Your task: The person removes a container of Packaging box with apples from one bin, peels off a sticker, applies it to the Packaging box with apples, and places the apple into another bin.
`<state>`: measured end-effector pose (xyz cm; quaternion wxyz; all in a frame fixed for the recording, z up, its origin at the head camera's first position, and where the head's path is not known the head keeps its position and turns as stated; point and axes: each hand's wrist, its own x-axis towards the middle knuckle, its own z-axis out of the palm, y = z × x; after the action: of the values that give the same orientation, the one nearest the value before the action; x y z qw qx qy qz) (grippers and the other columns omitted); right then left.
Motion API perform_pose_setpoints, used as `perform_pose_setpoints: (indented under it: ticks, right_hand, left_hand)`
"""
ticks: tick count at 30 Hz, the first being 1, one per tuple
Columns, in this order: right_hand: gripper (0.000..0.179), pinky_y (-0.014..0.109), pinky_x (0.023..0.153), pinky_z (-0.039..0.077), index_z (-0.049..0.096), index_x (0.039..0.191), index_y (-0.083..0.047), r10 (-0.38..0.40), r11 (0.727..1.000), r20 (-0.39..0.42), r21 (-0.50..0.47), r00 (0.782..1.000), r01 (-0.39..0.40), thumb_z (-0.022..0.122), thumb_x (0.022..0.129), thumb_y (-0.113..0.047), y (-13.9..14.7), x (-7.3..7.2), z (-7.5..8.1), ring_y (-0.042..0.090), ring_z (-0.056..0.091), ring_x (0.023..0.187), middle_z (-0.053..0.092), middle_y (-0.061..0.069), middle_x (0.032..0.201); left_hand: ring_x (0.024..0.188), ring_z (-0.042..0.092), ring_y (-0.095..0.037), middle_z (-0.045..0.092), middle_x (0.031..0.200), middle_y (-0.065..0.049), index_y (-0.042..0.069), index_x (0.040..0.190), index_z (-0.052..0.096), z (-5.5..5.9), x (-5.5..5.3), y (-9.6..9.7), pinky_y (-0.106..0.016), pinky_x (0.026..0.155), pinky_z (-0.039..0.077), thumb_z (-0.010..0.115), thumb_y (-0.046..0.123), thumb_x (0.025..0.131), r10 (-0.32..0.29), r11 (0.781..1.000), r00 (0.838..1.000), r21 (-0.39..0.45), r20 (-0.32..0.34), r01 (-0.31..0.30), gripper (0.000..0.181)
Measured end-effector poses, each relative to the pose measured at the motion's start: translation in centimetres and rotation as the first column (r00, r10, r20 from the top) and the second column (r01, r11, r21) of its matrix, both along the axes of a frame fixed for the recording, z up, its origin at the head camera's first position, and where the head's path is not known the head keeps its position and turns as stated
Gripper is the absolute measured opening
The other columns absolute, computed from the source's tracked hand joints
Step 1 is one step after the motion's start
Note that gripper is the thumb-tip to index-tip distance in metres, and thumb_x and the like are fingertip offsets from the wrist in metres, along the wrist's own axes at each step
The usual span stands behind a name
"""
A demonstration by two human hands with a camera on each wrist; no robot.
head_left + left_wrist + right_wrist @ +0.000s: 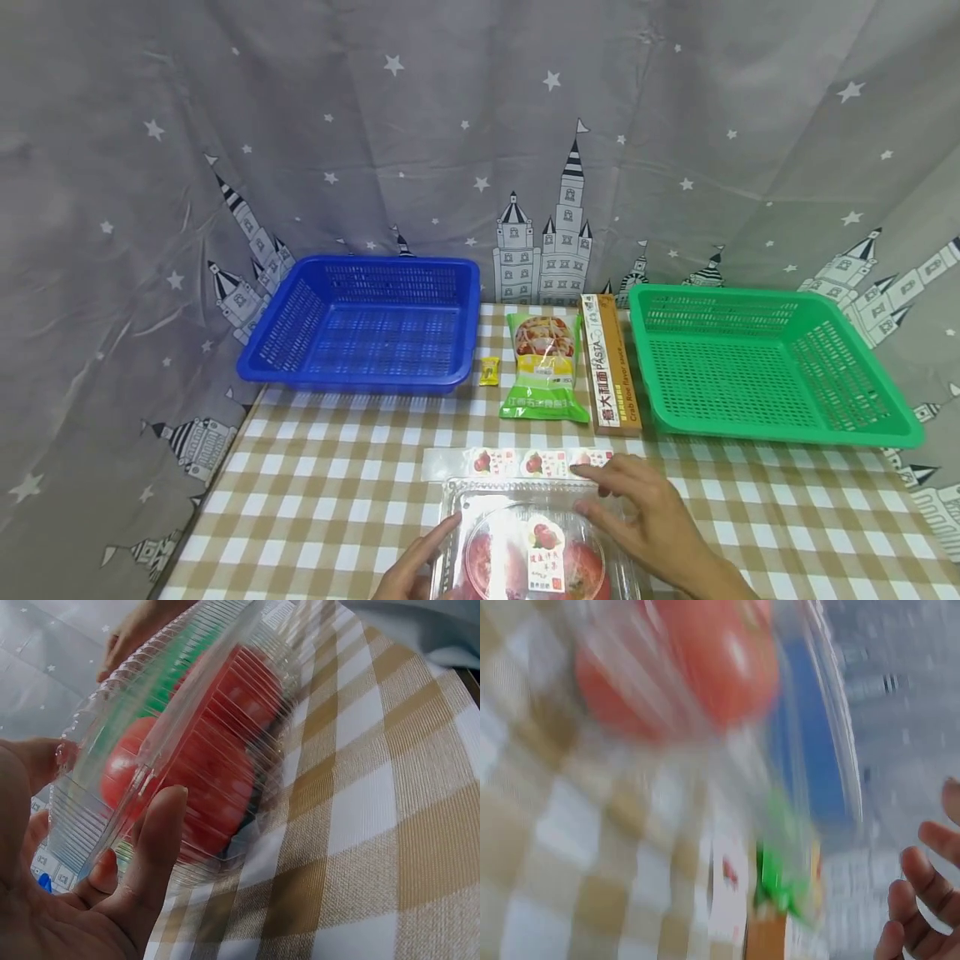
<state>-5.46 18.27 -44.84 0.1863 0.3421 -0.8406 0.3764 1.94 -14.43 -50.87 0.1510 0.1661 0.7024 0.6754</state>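
A clear plastic clamshell box (480, 492) of large red fruits (583, 567) lies at the front of the table, with a fruit-picture sticker (546, 554) on its lid. My left hand (420, 558) holds the box by its left side; in the left wrist view the thumb (159, 832) lies at the seam and the fingers reach round the lid edge. Over the box's upper right corner is my right hand (637, 508), fingers loosely bent and holding nothing, index fingertip at the sticker strip (506, 463). The right wrist view, blurred, shows its fingers (922, 892) apart from the box.
At the back left stands a blue basket (360, 385), at the back right a green basket (787, 437). Between them lie a small yellow packet (489, 372), a green food bag (545, 367) and a pasta box (611, 367). A grey curtain (420, 125) hangs behind the checked tablecloth (322, 492).
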Motion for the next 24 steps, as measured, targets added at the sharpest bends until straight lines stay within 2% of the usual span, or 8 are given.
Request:
perform_pose_setpoints:
  ticks: [2,3,7,13,16,17,19,24]
  right_hand:
    - [0.028,0.021,0.06,0.046,0.072,0.113,-0.012,-0.117,0.989,0.123,-0.079,0.985,0.127,0.076,0.085,-0.011,1.7,-0.9,0.1,0.006,0.052,0.068,0.059,-0.012,0.081]
    - [0.025,0.022,0.06,0.048,0.072,0.111,-0.011,-0.18,0.973,0.213,-0.102,0.96,0.206,0.075,0.086,-0.01,2.7,-1.3,0.2,0.007,0.055,0.069,0.063,-0.01,0.083]
    - [0.024,0.025,0.067,0.054,0.069,0.114,-0.003,-0.337,0.894,0.52,-0.086,0.785,0.44,0.063,0.098,-0.02,6.5,-2.4,0.4,0.013,0.064,0.078,0.07,0.005,0.093]
    - [0.047,0.031,0.068,0.056,0.065,0.113,0.005,-0.225,0.808,0.808,-0.157,0.545,0.568,0.051,0.102,-0.038,10.3,-3.0,-0.2,0.019,0.065,0.078,0.068,0.01,0.09]
    - [0.048,0.03,0.068,0.056,0.069,0.106,0.001,-0.098,0.758,0.885,-0.231,0.456,0.61,0.051,0.101,-0.044,11.2,-3.2,-0.8,0.016,0.065,0.075,0.069,0.006,0.089]
    - [0.047,0.029,0.067,0.055,0.069,0.104,-0.002,-0.044,0.742,0.896,-0.267,0.441,0.616,0.051,0.101,-0.044,11.6,-3.2,-1.1,0.015,0.065,0.075,0.069,0.005,0.089]
    - [0.045,0.026,0.066,0.055,0.069,0.104,-0.004,0.072,0.704,0.897,-0.356,0.437,0.615,0.049,0.101,-0.045,12.3,-3.2,-1.5,0.014,0.065,0.075,0.068,0.003,0.089]
    - [0.038,0.024,0.07,0.054,0.054,0.109,-0.005,0.347,0.578,0.804,-0.589,0.483,0.565,0.043,0.104,-0.04,14.0,-3.4,-2.4,0.015,0.064,0.08,0.065,0.004,0.093]
  left_hand:
    - [0.053,0.056,0.001,0.039,0.098,-0.015,0.011,0.153,0.03,0.0,0.0,-0.1,-0.035,0.044,0.054,0.057,-0.001,0.096,-0.019,1.0,1.0,0.008,0.018,0.019,0.064]
    - [0.052,0.055,0.002,0.04,0.098,-0.015,0.01,0.153,0.028,0.0,0.0,-0.1,-0.035,0.043,0.053,0.057,-0.001,0.096,-0.03,0.999,0.999,0.019,0.035,0.03,0.064]
    - [0.054,0.061,-0.003,0.042,0.1,-0.017,0.007,0.154,0.022,0.1,0.0,-0.2,-0.04,0.047,0.055,0.054,-0.001,0.098,-0.068,0.995,0.994,0.075,0.083,0.061,0.065]
    - [0.059,0.065,-0.007,0.042,0.104,-0.02,0.007,0.154,0.02,-0.1,-0.1,-0.2,-0.043,0.051,0.056,0.051,-0.003,0.098,-0.072,0.992,0.995,0.11,0.071,0.064,0.065]
    - [0.059,0.064,-0.006,0.041,0.107,-0.021,0.006,0.154,0.022,-0.2,-0.1,-0.2,-0.042,0.051,0.056,0.053,-0.006,0.097,-0.059,0.991,0.997,0.124,0.052,0.052,0.066]
    - [0.06,0.065,-0.008,0.041,0.108,-0.022,0.006,0.154,0.022,-0.2,0.0,-0.2,-0.042,0.051,0.056,0.053,-0.006,0.096,-0.055,0.99,0.997,0.133,0.049,0.049,0.067]
    - [0.064,0.068,-0.013,0.04,0.111,-0.024,0.005,0.154,0.021,-0.3,0.0,-0.1,-0.044,0.055,0.057,0.054,-0.007,0.096,-0.052,0.986,0.998,0.159,0.045,0.044,0.068]
    - [0.079,0.071,-0.029,0.038,0.12,-0.026,0.005,0.155,0.018,-0.6,0.1,-0.1,-0.049,0.065,0.056,0.051,-0.009,0.096,-0.087,0.965,0.996,0.251,0.031,0.076,0.069]
